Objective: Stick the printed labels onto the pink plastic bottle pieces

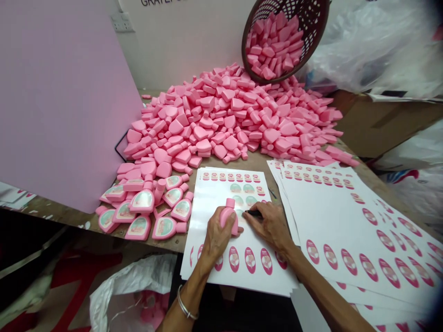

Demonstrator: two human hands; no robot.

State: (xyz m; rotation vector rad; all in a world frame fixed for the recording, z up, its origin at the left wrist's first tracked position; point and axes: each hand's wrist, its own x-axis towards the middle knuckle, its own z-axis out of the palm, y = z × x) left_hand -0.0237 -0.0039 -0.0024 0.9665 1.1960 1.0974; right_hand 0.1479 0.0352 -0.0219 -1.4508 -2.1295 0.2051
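Observation:
My left hand (218, 235) is wrapped round a small pink plastic bottle (229, 213), which stands upright over a sheet of stickers (211, 198). A slim black-handled tool (255, 213) is pinched in my right hand (272, 226); its tip lies against the sheet beside a round green sticker, and its exact kind is hard to make out. Several green stickers (249, 200) remain in the middle of the sheet, with pink oval ones (250, 260) along its near edge. Left of the sheet lie pink bottles with green labels (141, 201).
A large heap of plain pink bottles (221, 106) covers the back of the table. Above it a brown basket (320, 32) lies tipped with more bottles. Other sticker sheets (325, 212) overlap at right. A pink panel (62, 101) stands at left, and a white sack (128, 286) sits below the edge.

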